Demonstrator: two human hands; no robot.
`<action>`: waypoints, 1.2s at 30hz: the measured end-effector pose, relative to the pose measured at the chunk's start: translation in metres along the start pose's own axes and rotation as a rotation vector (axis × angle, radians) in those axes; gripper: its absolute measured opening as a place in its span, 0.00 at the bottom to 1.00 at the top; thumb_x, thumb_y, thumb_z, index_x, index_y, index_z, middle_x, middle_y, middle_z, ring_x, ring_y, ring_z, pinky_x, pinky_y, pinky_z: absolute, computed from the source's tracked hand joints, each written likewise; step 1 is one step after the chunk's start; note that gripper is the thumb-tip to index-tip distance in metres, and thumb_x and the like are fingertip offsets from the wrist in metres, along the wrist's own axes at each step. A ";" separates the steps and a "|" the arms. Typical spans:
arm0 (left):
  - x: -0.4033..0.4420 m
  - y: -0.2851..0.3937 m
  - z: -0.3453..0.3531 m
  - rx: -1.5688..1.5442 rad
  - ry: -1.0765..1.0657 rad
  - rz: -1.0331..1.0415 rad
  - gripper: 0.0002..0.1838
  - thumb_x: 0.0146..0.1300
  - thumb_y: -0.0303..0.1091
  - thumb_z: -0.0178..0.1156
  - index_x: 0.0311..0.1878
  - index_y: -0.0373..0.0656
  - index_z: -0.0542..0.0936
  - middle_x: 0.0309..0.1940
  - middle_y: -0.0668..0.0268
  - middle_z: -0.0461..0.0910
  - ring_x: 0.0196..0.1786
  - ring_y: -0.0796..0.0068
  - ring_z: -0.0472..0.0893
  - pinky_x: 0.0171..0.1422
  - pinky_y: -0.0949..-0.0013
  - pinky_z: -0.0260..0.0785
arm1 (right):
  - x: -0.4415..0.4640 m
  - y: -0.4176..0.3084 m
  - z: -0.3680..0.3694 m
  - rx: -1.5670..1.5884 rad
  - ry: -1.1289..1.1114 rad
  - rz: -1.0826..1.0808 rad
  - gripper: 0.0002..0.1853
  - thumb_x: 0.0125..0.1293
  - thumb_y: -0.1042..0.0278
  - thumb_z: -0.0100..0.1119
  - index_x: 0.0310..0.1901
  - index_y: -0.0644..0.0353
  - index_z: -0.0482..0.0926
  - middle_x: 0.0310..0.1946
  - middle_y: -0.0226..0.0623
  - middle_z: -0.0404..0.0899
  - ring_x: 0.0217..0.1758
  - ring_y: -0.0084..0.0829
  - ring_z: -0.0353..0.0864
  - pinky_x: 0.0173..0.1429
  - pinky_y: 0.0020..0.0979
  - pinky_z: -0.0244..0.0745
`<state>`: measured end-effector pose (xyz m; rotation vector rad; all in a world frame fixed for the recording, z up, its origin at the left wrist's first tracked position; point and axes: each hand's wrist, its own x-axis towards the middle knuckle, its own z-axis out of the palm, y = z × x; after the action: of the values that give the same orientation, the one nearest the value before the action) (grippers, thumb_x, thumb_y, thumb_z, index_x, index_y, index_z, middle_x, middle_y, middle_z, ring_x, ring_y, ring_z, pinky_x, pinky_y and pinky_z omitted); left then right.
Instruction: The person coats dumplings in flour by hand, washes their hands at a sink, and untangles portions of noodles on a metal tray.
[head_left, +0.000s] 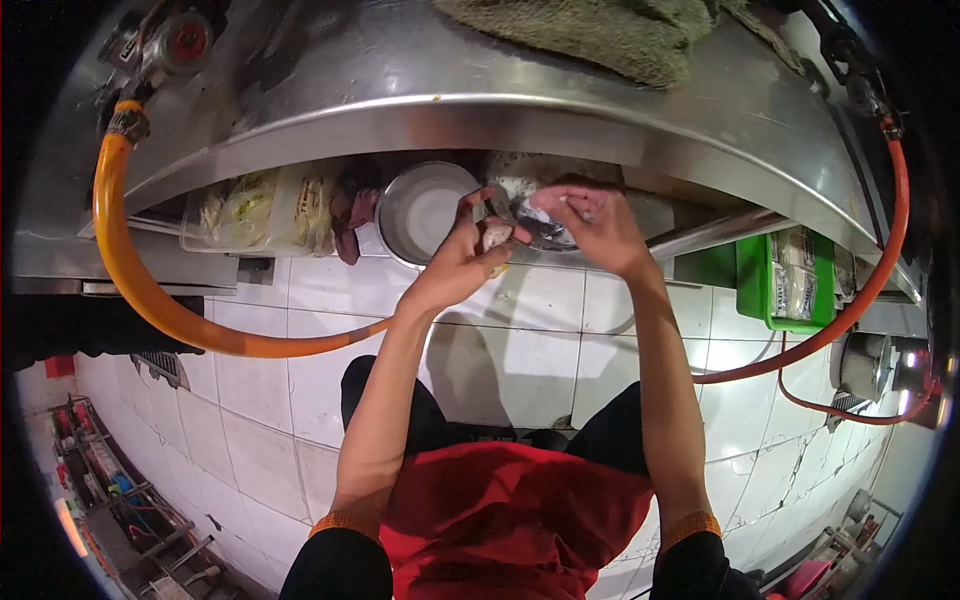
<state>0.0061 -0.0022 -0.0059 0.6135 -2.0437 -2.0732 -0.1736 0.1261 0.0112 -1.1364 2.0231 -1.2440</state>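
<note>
White tiled floor (530,362), steel counter (380,62)

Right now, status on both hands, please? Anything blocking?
Left hand: holding small whitish lump. Right hand: curled over round grey metal bowl, white powder inside. No visible obstruction.

Left fingers (466,212) hold a whitish lump (495,237) near a metal pot (389,212), right fingers (578,191) above white powder (513,187).

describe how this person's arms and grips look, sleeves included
Black fabric sleeves end near the elbows in narrow orange cuffs. The forearms below are bare, with no watch or bracelet showing. The left grip and right grip wear no gloves.
</note>
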 end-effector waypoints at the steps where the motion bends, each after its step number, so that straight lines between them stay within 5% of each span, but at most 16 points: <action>1: 0.000 0.001 0.001 0.036 -0.024 0.019 0.31 0.64 0.23 0.56 0.68 0.33 0.56 0.56 0.57 0.69 0.55 0.71 0.73 0.63 0.72 0.64 | -0.003 -0.006 0.000 0.045 -0.103 -0.011 0.16 0.67 0.55 0.60 0.47 0.59 0.84 0.36 0.46 0.85 0.43 0.36 0.86 0.42 0.31 0.75; 4: 0.002 -0.005 0.011 0.057 -0.060 0.121 0.47 0.60 0.24 0.59 0.74 0.33 0.39 0.60 0.52 0.64 0.58 0.64 0.71 0.65 0.69 0.61 | -0.012 -0.025 -0.001 0.094 -0.238 -0.027 0.12 0.64 0.64 0.65 0.46 0.60 0.84 0.36 0.39 0.84 0.43 0.28 0.85 0.39 0.28 0.72; 8: 0.003 -0.008 0.019 0.284 -0.004 0.267 0.48 0.61 0.20 0.60 0.75 0.40 0.38 0.58 0.54 0.68 0.59 0.70 0.70 0.65 0.69 0.61 | -0.014 -0.013 0.011 0.106 -0.239 -0.123 0.09 0.61 0.69 0.68 0.42 0.62 0.85 0.34 0.34 0.83 0.41 0.20 0.82 0.37 0.26 0.70; 11: 0.000 0.010 0.020 0.180 -0.057 0.257 0.50 0.60 0.22 0.63 0.75 0.41 0.38 0.58 0.55 0.68 0.60 0.68 0.70 0.66 0.66 0.61 | -0.015 -0.021 0.003 -0.011 -0.286 -0.131 0.09 0.63 0.69 0.67 0.40 0.64 0.83 0.33 0.32 0.83 0.41 0.18 0.81 0.39 0.25 0.71; 14: 0.000 0.014 0.014 0.247 0.026 0.228 0.48 0.59 0.23 0.66 0.74 0.39 0.45 0.58 0.56 0.68 0.57 0.72 0.72 0.62 0.70 0.64 | -0.014 -0.003 0.005 0.291 -0.322 0.075 0.09 0.66 0.72 0.63 0.45 0.65 0.81 0.39 0.31 0.82 0.43 0.17 0.79 0.42 0.22 0.71; 17: 0.003 0.012 0.009 0.200 0.099 0.149 0.41 0.58 0.24 0.68 0.70 0.37 0.55 0.55 0.58 0.72 0.53 0.78 0.74 0.57 0.75 0.68 | -0.011 -0.010 0.000 0.245 -0.292 0.102 0.11 0.68 0.72 0.61 0.48 0.67 0.79 0.41 0.33 0.82 0.46 0.18 0.79 0.49 0.24 0.74; 19: 0.004 0.010 0.008 -0.065 0.160 0.171 0.26 0.57 0.25 0.69 0.57 0.33 0.70 0.44 0.61 0.78 0.43 0.82 0.78 0.49 0.76 0.72 | -0.009 -0.010 0.000 0.253 -0.269 0.081 0.10 0.68 0.72 0.61 0.48 0.67 0.79 0.40 0.33 0.82 0.46 0.18 0.79 0.51 0.24 0.74; 22: 0.006 0.013 0.004 -0.096 0.137 0.115 0.15 0.59 0.23 0.67 0.48 0.31 0.75 0.37 0.63 0.81 0.41 0.80 0.80 0.48 0.77 0.73 | -0.008 -0.008 0.001 0.294 -0.221 0.014 0.10 0.68 0.71 0.61 0.48 0.66 0.80 0.40 0.33 0.83 0.45 0.19 0.79 0.52 0.24 0.74; 36: 0.002 0.016 0.000 -0.157 0.053 0.107 0.11 0.60 0.22 0.66 0.44 0.30 0.79 0.39 0.62 0.82 0.41 0.81 0.80 0.48 0.78 0.73 | -0.014 -0.022 -0.013 0.170 -0.163 0.020 0.11 0.67 0.70 0.61 0.47 0.67 0.82 0.40 0.37 0.85 0.43 0.20 0.80 0.51 0.25 0.74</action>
<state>0.0012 -0.0039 0.0096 0.5160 -1.8224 -2.1060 -0.1673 0.1388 0.0360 -1.0955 1.7698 -1.2449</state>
